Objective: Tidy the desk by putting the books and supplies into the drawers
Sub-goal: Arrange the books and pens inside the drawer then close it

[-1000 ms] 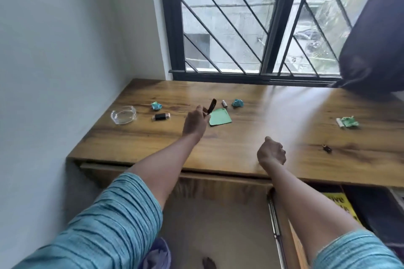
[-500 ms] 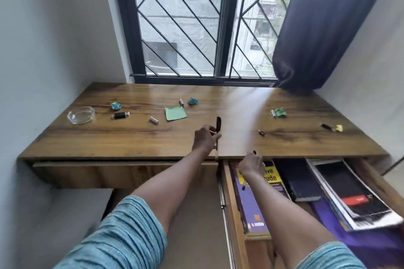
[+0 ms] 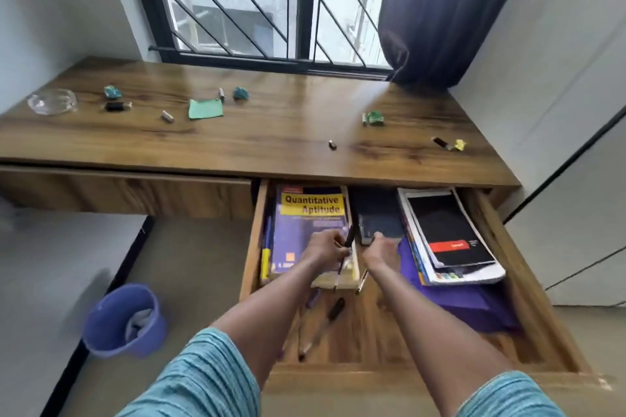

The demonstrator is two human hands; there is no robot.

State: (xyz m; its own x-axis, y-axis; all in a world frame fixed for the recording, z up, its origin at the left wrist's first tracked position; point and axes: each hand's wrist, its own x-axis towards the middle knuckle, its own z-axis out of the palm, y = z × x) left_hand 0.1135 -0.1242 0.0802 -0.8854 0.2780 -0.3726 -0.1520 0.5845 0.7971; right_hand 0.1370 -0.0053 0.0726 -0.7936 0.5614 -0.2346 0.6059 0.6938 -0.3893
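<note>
The right drawer (image 3: 250, 247) under the wooden desk (image 3: 288, 132) stands pulled out. In it lie a purple "Quantitative Aptitude" book (image 3: 305, 223), a dark notebook (image 3: 379, 213), a stack of magazines (image 3: 447, 234) and loose pens (image 3: 325, 318) on the drawer floor. My left hand (image 3: 323, 247) hovers over the purple book's near edge and grips a black pen (image 3: 349, 237), held nearly upright. My right hand (image 3: 381, 247) is beside it at the notebook's near edge, fingers curled. Whether it holds anything is unclear. Another pen (image 3: 361, 281) lies just below that wrist.
On the desk top lie a green sticky note (image 3: 205, 108), crumpled teal papers (image 3: 112, 91), a glass dish (image 3: 52, 101), a small black item (image 3: 117, 106), a green crumple (image 3: 374, 118) and a black marker (image 3: 442, 142). A purple bin (image 3: 118, 318) stands on the floor at left. The left drawer is closed.
My left hand lifted the black pen off the desk and carried it right and down over the open drawer. My right hand went from the desk edge into the drawer. My view turned right and down.
</note>
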